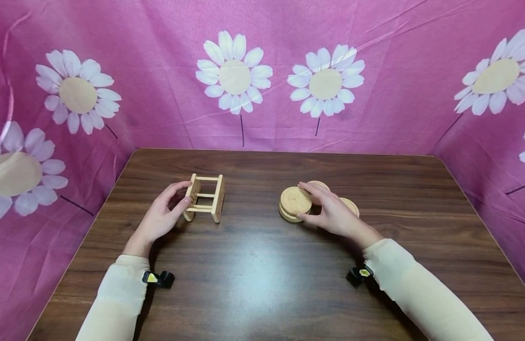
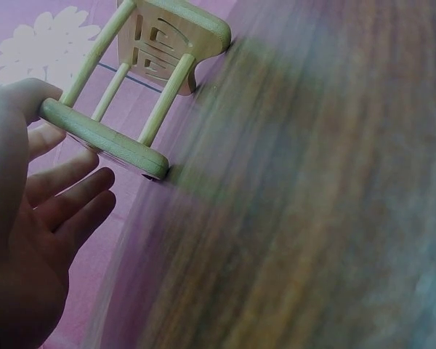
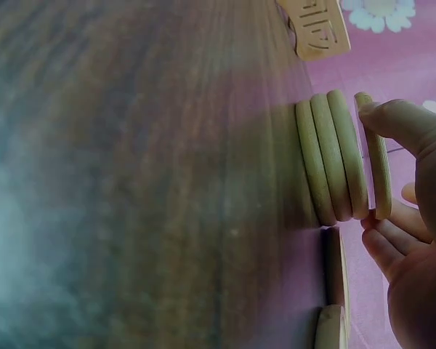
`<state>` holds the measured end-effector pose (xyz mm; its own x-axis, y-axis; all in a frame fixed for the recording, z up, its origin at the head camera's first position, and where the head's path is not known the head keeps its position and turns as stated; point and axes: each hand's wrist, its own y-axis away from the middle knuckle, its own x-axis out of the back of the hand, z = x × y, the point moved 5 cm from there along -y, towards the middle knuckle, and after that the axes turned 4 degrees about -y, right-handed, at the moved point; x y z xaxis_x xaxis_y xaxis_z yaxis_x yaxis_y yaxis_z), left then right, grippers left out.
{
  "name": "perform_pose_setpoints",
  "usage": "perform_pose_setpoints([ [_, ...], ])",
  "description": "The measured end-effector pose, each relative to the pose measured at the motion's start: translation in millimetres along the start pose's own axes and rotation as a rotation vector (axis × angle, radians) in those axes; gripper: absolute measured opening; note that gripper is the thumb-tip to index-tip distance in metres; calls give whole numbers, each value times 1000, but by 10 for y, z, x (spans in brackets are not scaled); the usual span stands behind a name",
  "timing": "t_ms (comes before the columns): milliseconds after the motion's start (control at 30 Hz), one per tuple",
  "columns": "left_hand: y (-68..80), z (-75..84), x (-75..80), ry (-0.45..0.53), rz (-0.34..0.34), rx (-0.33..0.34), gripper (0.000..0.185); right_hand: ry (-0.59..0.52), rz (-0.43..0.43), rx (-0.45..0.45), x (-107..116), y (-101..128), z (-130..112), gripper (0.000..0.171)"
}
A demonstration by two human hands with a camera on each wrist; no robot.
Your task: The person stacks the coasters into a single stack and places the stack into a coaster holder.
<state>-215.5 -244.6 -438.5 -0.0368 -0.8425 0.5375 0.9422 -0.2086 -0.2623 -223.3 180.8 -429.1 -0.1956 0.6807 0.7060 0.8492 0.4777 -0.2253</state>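
Note:
A small pale wooden coaster rack point(image 1: 220, 199), with slotted end panels joined by round bars, stands on the table at left of centre. My left hand point(image 1: 162, 213) pinches its left end panel point(image 2: 105, 138) between thumb and fingers. Right of centre, my right hand point(image 1: 335, 215) grips a round wooden coaster point(image 1: 295, 201) with an engraved mark on top. In the right wrist view that coaster is tilted, with a gap between it and a stack of three more coasters point(image 3: 327, 160) beneath. The thumb point(image 3: 396, 120) lies on one edge, fingers at the opposite edge.
More round coasters lie by the right hand, one coaster point(image 1: 319, 184) behind it and another coaster point(image 1: 350, 206) partly hidden by it. The dark wooden table point(image 1: 254, 293) meets a pink flowered cloth point(image 1: 275, 128) at the back and sides.

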Motion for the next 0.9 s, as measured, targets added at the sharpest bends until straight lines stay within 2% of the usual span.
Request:
perform_pose_setpoints([
  [167,4,5,2,3,0,1,41,33,-9,23,-23,31,-25,80],
  [667,3,30,-3,26,6,3,41,32,3,37,-55,55,-2,77],
  [900,1,12,-5,25,-4,6,41,-58,7,7,16,63,-9,72],
])
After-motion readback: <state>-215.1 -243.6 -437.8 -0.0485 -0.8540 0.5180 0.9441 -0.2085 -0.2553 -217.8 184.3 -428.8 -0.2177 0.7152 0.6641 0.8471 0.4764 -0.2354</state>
